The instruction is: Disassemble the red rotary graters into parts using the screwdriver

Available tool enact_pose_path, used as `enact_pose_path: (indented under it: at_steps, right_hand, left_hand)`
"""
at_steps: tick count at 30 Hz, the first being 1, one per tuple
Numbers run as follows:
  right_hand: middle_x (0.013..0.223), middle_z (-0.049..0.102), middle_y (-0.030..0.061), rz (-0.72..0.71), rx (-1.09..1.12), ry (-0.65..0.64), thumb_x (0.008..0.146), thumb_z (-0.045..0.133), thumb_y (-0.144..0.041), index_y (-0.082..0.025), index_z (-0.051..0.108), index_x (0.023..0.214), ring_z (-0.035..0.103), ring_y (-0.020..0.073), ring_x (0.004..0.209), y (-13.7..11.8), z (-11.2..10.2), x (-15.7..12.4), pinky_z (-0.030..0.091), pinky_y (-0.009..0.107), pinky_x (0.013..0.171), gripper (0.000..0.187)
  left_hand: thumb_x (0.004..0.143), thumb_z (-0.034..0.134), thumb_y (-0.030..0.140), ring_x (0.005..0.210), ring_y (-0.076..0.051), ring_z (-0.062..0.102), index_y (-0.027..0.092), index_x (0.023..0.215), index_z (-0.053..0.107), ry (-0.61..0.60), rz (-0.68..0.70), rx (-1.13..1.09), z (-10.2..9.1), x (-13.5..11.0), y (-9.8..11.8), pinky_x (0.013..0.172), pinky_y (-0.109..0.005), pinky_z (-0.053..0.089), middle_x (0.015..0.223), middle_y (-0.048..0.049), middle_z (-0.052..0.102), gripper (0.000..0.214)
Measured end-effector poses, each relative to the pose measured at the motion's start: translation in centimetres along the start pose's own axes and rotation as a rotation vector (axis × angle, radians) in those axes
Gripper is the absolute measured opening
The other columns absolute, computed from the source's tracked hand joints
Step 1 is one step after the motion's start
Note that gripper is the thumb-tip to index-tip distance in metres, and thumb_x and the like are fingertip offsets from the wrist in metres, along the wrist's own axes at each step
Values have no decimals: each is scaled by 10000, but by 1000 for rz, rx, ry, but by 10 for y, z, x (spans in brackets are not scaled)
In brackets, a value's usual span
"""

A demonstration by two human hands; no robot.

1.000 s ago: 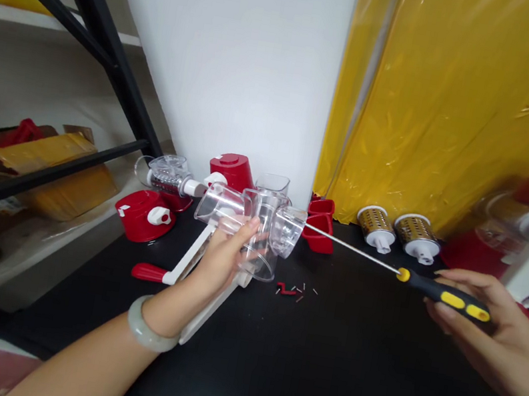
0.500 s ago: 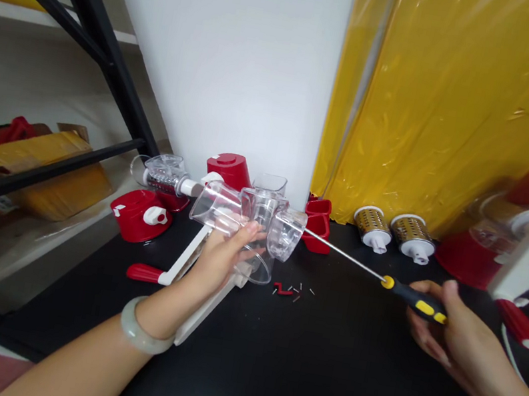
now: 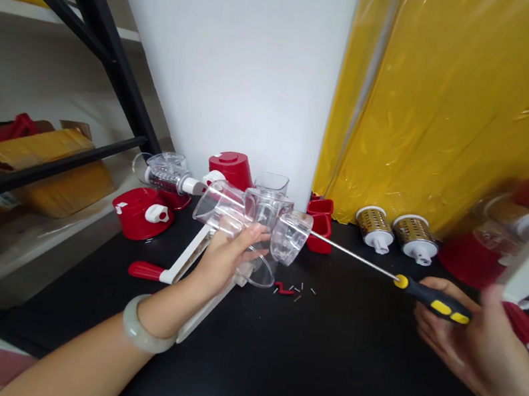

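Head view: my left hand has its grip closed around the clear housing, tilted over the black surface. My right hand grips the screwdriver, its tip at the housing's end. White marks on the red base are too small to read.
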State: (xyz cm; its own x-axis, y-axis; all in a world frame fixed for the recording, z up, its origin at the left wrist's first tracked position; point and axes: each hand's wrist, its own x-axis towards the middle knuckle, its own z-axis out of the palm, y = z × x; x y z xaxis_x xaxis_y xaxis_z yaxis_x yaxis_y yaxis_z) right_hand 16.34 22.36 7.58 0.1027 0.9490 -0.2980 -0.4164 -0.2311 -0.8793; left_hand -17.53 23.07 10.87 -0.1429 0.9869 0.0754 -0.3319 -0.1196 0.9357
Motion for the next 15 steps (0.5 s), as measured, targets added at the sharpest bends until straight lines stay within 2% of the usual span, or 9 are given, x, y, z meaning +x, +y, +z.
enact_pose_path:
  at_steps: [1,2,4,6,8,10,12,13,15]
  right_hand:
    - [478,416,-20,-59,-38,-24,624,797,-663,-221,668,805,375,93,419,0,0,0,391,197,376,494]
    - [483,404,-31,-131,-51,-28,654,815,-589,-228,654,797,357,87,417,-1,0,0,385,193,379,421]
    - [613,538,-16,-226,-1,17,593,867,-439,-243,658,835,496,109,519,-4,-1,-1,499,213,474,375]
    - [839,660,12,-200,96,81,466,856,-299,-262,691,921,641,169,741,-8,-2,-3,604,267,640,485]
    - [984,694,42,-145,168,117,406,791,-259,-255,719,971,680,226,903,-11,-3,-3,633,318,745,569]
    - [1014,707,78,-100,179,140,439,783,-405,-231,732,956,689,249,900,-12,-3,-3,635,338,718,547]
    - [879,707,98,-15,106,140,505,751,-658,-220,731,920,674,227,723,-11,-2,-4,605,315,569,603]
    - [732,671,82,18,47,127,531,730,-736,-221,727,904,613,185,574,-11,0,-4,549,278,465,636]
    - [473,475,5,-11,-77,81,567,770,-731,-229,713,867,394,99,376,-10,3,-5,391,201,336,587]
  left_hand:
    - [624,907,477,906,-219,730,192,911,643,-4,2,2,0,0,0,642,-267,599,917,-48,729,483]
    - [628,906,472,898,-218,731,193,910,647,-6,3,4,0,0,0,646,-270,599,916,-48,729,474]
    - [628,907,468,886,-219,730,197,900,655,-7,6,7,0,0,-1,649,-274,597,910,-48,730,459]
    - [630,905,470,883,-224,731,197,887,661,-12,11,11,0,0,-1,648,-273,594,894,-51,732,447]
    - [630,904,470,883,-227,734,192,887,666,-16,18,20,0,0,-1,647,-270,592,884,-54,732,446]
    - [619,909,477,873,-221,736,187,884,668,-5,28,30,0,0,-1,648,-264,591,874,-49,730,460]
    - [611,913,477,863,-213,736,184,877,668,14,35,40,-1,1,-1,651,-260,591,864,-42,725,466]
    - [613,913,474,863,-212,736,183,876,667,19,36,44,-1,1,-1,654,-260,591,859,-40,722,463]
    - [624,910,461,878,-219,735,182,883,666,13,31,47,-2,2,-2,666,-271,595,864,-43,724,452]
